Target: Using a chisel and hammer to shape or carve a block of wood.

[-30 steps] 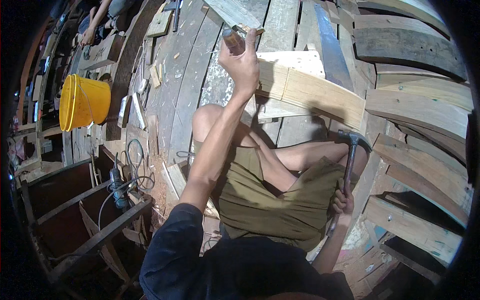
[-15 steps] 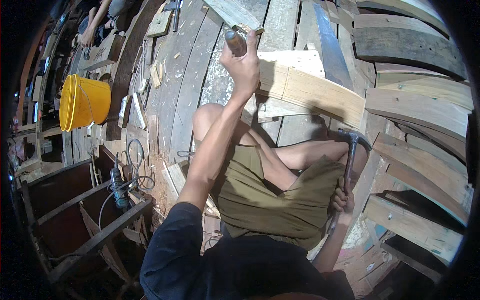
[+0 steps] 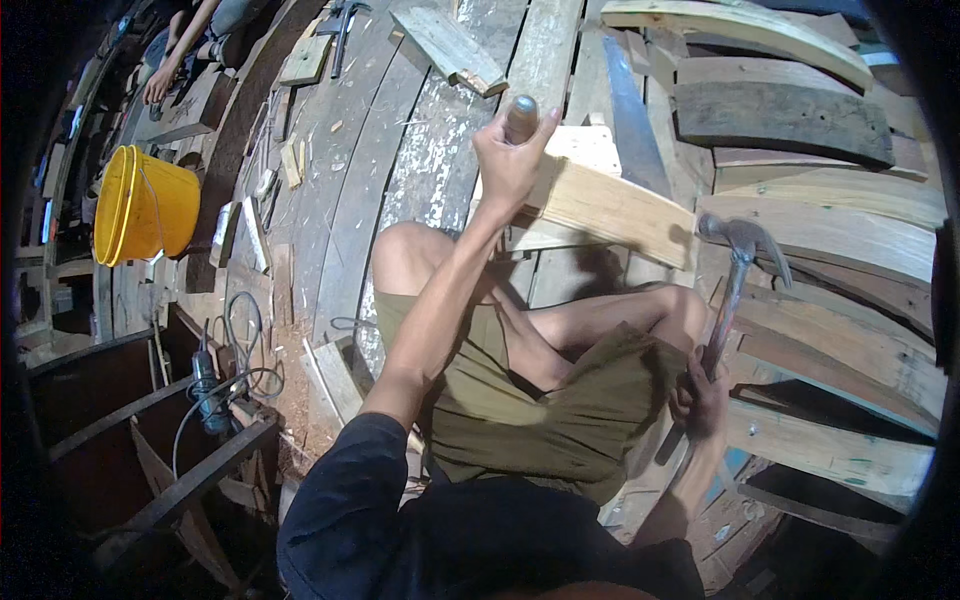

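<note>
My left hand is closed around the upright handle of a chisel, whose metal-ringed end points up; its blade is hidden below the fist. Under and beside that hand lies a pale wooden board, resting across other pale wood in front of my crossed legs. My right hand grips a claw hammer by its handle. The hammer's head is up, beside my right knee and just right of the board's end, apart from the chisel.
Curved timber pieces are stacked along the right. A handsaw blade lies beyond the board, near a loose block. At left stand a yellow bucket and a corded power tool. Another person's hand shows far left.
My left hand with the chisel has come to the right and nearer, over the board. The hammer in my right hand has shifted and turned slightly. The whole view has shifted a little.
</note>
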### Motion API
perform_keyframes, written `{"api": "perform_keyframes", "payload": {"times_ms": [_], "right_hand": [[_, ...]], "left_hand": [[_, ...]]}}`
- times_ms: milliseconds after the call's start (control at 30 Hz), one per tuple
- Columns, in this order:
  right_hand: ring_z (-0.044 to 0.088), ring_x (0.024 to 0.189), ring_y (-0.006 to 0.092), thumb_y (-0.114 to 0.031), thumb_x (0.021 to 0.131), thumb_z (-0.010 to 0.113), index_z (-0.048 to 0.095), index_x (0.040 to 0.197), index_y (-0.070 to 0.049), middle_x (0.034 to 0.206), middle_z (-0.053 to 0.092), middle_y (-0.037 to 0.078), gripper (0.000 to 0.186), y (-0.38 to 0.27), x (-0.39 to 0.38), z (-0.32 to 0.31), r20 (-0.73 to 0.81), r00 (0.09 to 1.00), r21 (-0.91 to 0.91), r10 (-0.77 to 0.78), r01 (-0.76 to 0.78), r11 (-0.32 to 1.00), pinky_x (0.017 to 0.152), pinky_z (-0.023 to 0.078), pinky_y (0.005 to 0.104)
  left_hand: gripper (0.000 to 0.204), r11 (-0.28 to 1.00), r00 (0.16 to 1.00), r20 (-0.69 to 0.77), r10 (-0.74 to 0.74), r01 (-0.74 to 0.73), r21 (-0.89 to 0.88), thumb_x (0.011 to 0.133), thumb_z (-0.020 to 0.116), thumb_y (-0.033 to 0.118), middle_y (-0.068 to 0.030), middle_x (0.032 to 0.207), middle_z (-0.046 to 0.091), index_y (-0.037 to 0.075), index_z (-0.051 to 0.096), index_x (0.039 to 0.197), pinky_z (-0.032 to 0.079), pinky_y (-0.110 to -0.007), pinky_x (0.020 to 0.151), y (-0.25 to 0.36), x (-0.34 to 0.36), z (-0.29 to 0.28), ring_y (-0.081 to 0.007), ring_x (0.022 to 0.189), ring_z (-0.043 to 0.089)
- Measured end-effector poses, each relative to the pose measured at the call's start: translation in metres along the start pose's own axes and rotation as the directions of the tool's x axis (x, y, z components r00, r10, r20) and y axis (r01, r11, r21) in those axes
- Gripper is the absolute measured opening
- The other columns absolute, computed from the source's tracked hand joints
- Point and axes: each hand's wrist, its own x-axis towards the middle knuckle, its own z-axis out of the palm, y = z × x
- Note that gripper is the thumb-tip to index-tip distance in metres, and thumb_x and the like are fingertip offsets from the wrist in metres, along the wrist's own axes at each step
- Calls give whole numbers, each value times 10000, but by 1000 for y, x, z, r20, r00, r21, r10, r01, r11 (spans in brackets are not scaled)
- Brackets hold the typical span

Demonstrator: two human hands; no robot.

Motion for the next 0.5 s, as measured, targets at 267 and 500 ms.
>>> {"api": "perform_keyframes", "payload": {"times_ms": [267, 500], "right_hand": [[348, 369, 27, -181, 892, 624, 574, 754, -41, 486, 433, -49, 203, -89, -11, 87, 75, 986, -316, -146, 163, 935, 350, 214, 217], [323, 302, 51, -153, 906, 579, 449, 682, -87, 434, 383, -31, 267, -89, -11, 125, 161, 957, -382, -239, 284, 880, 295, 222, 216]], "left_hand": [[205, 933, 966, 137, 218, -248, 259, 706, 697, 99, -143, 520, 526, 15, 521, 642, 414, -361, 454, 0, -24, 11, -282, 462, 562], [152, 938, 971, 32, 238, -239, 251, 721, 701, 79, -137, 555, 552, 24, 562, 694, 446, -334, 480, -12, -19, 5, -269, 508, 599]]}}
